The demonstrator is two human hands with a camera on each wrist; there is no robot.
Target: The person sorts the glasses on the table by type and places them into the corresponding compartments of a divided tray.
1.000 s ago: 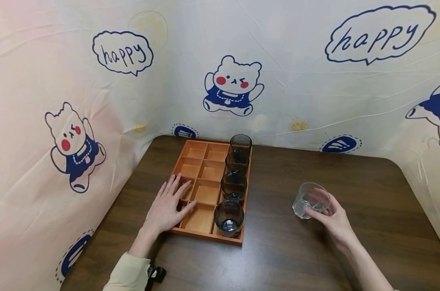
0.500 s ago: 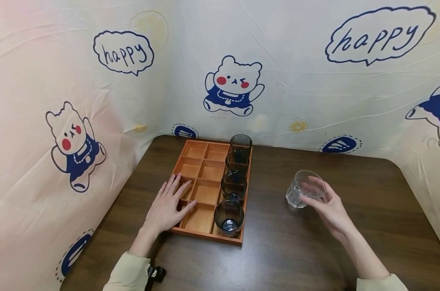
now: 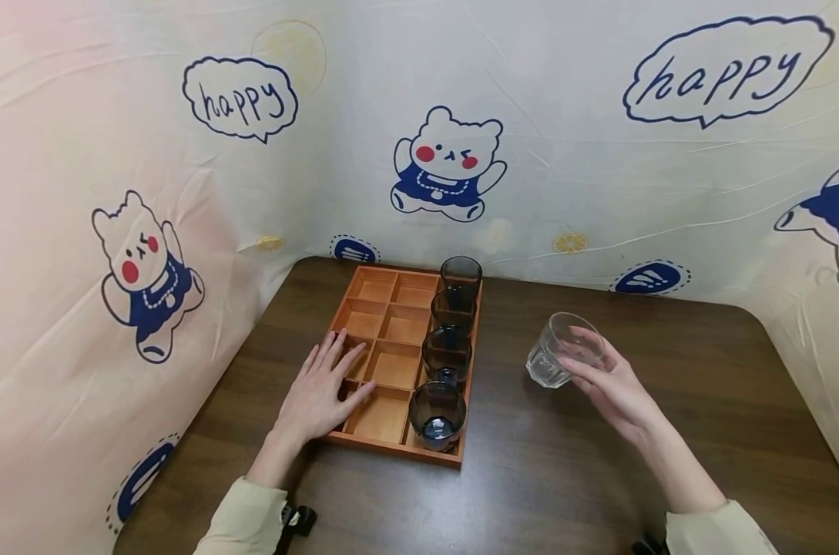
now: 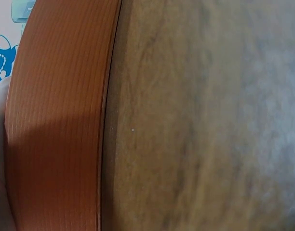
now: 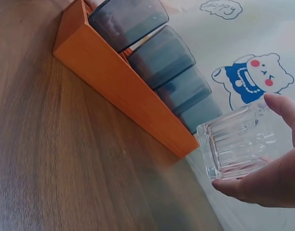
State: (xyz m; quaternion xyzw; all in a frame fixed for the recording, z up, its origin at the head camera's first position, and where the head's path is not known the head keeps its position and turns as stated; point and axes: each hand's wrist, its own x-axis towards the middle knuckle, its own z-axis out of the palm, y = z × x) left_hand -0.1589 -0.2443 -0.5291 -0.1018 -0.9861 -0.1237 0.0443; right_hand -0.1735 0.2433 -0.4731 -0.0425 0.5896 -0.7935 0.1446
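My right hand (image 3: 609, 381) grips a clear ribbed glass (image 3: 559, 351), lifted off the brown table (image 3: 572, 478) and tilted, to the right of the orange wooden tray (image 3: 391, 451). In the right wrist view the clear glass (image 5: 234, 144) sits between my thumb and fingers. My left hand (image 3: 320, 393) lies flat with straight fingers on the tray's left edge and front-left compartments. Several dark smoky glasses (image 3: 437, 415) fill the tray's right column. The left wrist view shows only the tray wall (image 4: 56, 125) and the table.
A cartoon-printed cloth (image 3: 447, 162) walls the table at the back and on both sides. The tray's left and middle columns (image 3: 394, 366) hold nothing. Bare tabletop lies between the tray and my right hand and along the front edge.
My right hand has raised the clear glass off the table and carried it left and away from me, toward the tray. My left hand has stayed put.
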